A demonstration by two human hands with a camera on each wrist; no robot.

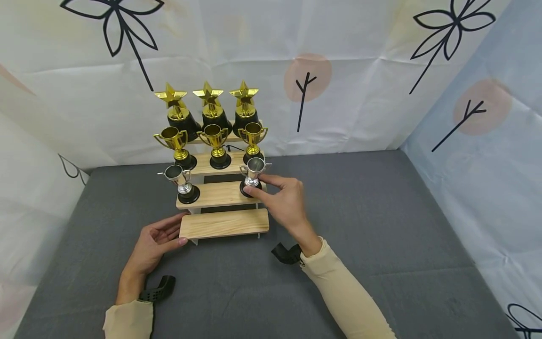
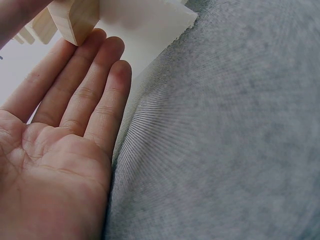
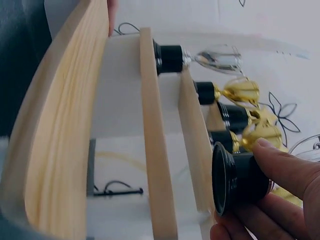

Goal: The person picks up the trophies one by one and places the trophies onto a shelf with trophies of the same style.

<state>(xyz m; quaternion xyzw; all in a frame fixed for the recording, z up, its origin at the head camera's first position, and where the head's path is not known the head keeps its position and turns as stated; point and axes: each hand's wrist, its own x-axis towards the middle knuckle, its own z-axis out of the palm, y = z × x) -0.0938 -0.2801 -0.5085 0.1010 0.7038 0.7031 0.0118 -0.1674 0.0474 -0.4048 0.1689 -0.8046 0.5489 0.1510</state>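
A silver trophy cup [image 1: 255, 165] with a black base is pinched in my right hand [image 1: 283, 200], thumb and fingers about its base. It is at the right end of the second-lowest step [image 1: 224, 194] in the head view. In the right wrist view the underside of its black base [image 3: 220, 177] shows, tilted toward the camera. A second silver cup [image 1: 178, 175] stands at that step's left end. My left hand [image 1: 154, 240] is at the left end of the lowest step [image 1: 224, 224], its fingers straight and fingertips against the wooden board [image 2: 75, 22].
Gold cups [image 1: 218, 136] stand in a row on the step above, and gold star trophies [image 1: 208, 94] on the top step. The stepped wooden rack stands on a grey cloth-covered table [image 1: 360, 226], close to a white printed curtain [image 1: 254, 37].
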